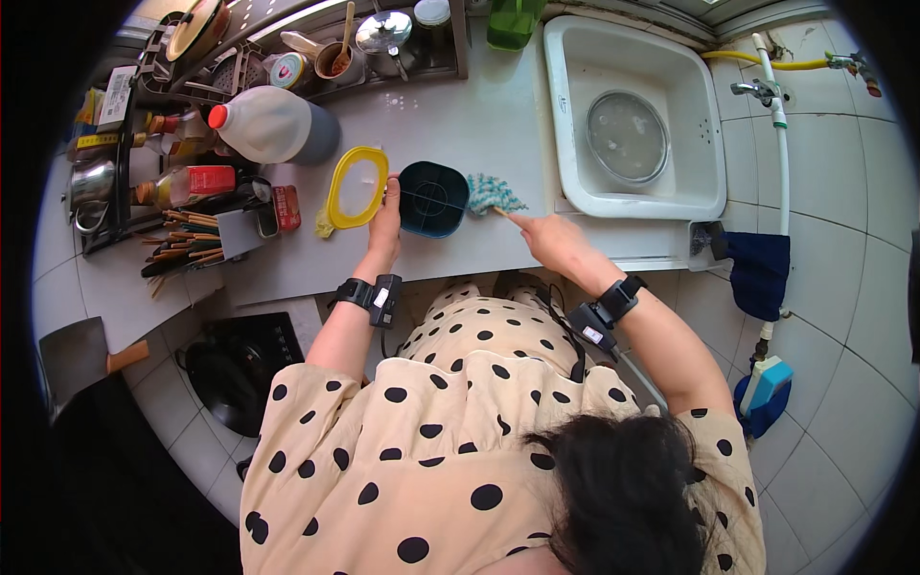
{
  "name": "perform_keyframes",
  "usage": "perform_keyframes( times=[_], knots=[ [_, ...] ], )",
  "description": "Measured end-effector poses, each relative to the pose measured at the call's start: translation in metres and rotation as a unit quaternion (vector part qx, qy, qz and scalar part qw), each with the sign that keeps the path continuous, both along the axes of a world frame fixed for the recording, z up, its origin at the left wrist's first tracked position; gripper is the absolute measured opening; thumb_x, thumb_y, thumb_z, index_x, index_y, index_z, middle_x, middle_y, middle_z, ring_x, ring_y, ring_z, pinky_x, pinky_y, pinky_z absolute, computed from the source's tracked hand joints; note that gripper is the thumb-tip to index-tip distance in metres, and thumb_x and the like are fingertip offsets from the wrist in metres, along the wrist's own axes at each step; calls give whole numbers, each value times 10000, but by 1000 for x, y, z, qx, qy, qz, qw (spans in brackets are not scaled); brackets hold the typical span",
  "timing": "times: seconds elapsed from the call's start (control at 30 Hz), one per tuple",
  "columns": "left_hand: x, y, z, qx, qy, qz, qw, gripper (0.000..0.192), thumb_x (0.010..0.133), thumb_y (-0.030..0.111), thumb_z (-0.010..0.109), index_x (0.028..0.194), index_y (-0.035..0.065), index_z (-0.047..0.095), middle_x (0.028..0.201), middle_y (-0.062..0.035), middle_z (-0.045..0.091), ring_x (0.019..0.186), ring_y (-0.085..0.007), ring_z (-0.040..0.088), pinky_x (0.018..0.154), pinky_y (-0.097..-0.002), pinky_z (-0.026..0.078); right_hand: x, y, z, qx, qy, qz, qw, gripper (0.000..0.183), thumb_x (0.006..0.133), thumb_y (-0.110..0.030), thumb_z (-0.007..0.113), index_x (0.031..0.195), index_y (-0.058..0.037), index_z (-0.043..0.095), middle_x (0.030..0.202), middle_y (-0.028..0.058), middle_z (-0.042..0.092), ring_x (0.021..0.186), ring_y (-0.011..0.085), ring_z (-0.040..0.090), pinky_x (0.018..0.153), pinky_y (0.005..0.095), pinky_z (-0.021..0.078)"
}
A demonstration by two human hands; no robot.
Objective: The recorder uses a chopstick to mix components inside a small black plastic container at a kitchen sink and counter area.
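My left hand (385, 224) is at the right edge of a yellow-rimmed clear lid (357, 188), which tilts up above the counter. Its fingers are partly hidden, but it appears to grip the rim. Right beside that hand stands a dark green plastic container (433, 199), uncovered, with dividers inside. A teal and white knitted cloth (494, 194) lies crumpled against the container's right side. My right hand (557, 241) pinches a thin brown stick (501, 212) whose tip reaches the cloth's lower edge. What the stick belongs to is unclear.
A white sink (727, 183) holding a round glass lid (627, 136) is on the right. A large red-capped jug (277, 126) lies at the left, near sauce bottles and a chopstick holder (241, 233). A cleaver (75, 356) juts out at the lower left.
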State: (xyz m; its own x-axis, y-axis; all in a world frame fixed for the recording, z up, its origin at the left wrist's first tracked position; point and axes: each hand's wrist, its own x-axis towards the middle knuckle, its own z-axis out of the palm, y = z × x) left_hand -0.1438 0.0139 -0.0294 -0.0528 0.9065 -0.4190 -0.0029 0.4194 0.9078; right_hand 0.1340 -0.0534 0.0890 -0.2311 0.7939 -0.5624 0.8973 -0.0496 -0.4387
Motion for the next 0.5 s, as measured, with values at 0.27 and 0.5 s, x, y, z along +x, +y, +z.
perform_keyframes(
  times=[0.27, 0.5],
  knots=[
    [35, -17, -9, 74, 87, -98, 989, 456, 985, 426, 465, 1277, 78, 503, 1262, -82, 516, 1230, -205, 422, 1059, -333, 285, 8, 24, 59, 5, 19, -61, 998, 371, 923, -160, 465, 1283, -164, 555, 880, 220, 652, 810, 398, 624, 735, 474, 498],
    [49, -10, -2, 64, 94, -95, 989, 435, 986, 395, 479, 1282, 78, 502, 1233, -95, 535, 1183, -203, 466, 1024, -329, 327, -21, 36, 59, -32, -12, 38, 999, 330, 916, -166, 450, 1193, -144, 627, 930, 172, 674, 889, 359, 630, 792, 452, 506]
  ],
)
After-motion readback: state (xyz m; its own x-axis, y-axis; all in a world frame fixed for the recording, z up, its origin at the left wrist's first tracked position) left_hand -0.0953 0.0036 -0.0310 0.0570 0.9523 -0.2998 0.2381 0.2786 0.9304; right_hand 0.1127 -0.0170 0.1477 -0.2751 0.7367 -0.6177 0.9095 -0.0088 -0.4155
